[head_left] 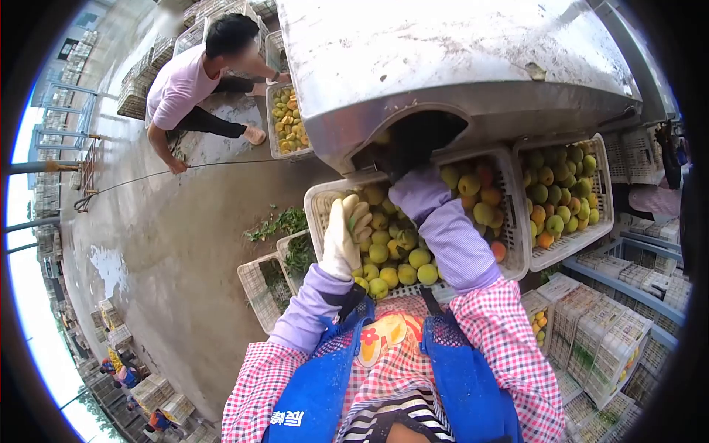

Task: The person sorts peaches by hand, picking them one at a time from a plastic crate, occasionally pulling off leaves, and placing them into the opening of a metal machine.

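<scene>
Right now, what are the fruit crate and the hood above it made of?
Crate: likely moulded plastic, white and matte, judging by the thin lattice walls. Hood: sheet metal, maybe steel or aluminium, dull grey, with a soft sheen, scuffs and a small dent.

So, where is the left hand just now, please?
In the head view, the left hand hovers left of centre, over the fruit crate's left end, below the machine.

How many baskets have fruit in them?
4: the front crate under the left hand, the right crate beside the machine, the far crate by the crouching person, the small crate lower right. Stacked crates may hide more.
</scene>
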